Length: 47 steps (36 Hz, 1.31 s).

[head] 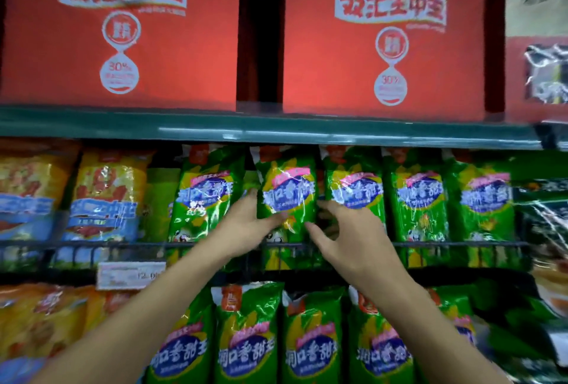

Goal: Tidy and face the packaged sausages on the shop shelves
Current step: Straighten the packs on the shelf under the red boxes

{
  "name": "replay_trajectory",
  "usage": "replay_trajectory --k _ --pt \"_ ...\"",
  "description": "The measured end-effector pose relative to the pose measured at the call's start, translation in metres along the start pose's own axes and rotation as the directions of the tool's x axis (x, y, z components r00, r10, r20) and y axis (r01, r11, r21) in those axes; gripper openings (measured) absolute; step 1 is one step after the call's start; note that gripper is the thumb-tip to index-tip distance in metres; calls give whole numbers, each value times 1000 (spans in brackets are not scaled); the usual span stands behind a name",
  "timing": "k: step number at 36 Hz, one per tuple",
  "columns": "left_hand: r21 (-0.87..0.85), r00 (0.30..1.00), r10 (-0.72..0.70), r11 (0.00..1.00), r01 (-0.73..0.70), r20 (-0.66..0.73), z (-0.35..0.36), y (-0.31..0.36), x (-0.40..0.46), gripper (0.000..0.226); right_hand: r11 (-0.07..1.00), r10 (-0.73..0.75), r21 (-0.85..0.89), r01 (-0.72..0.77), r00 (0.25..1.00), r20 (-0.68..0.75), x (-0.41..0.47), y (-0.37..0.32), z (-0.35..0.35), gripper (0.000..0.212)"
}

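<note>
nearest me a row of green sausage packs (246, 337) stands on the lower shelf, under the black wire rail (92, 245). just beyond, my left hand (246, 227) grips the left edge of one green sausage pack (287, 190) on the middle shelf, fingers curled round it, while my right hand (347, 239) touches its lower right edge with spread, half-bent fingers. farthest up, two red cartons (384, 45) sit on the green shelf (276, 128).

green packs (418, 196) packed tight, wire rail (445, 243) fronting, seemingly shallow headroom
</note>
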<state>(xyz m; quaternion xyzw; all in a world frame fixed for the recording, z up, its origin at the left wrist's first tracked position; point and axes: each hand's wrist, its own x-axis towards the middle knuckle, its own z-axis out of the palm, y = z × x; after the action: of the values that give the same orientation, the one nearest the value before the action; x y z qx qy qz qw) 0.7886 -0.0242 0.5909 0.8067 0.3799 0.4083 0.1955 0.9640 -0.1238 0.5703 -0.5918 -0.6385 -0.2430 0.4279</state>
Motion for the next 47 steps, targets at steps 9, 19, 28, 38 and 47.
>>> replay_trajectory --k 9,19,28,38,47 --pt "-325 996 30 944 -55 -82 -1 -6 -1 71 978 -19 200 50 988 -153 -3 12 6 37" --pt "-383 963 205 887 -258 -174 -15 -8 -7 48 1000 22 16 -24 996 92 3 -7 1 72" --pt "-144 977 161 973 -181 -138 -26 -5 -6 63 988 64 139 -66 998 21 16 -9 16 58" --pt "278 955 281 929 -245 -96 -29 -11 -26 83 978 64 -203 -48 995 72 13 -9 22 55" --pt "561 822 565 657 -503 76 -19 -27 -16 71 943 -298 -163 289 954 -30 15 -11 41 66"
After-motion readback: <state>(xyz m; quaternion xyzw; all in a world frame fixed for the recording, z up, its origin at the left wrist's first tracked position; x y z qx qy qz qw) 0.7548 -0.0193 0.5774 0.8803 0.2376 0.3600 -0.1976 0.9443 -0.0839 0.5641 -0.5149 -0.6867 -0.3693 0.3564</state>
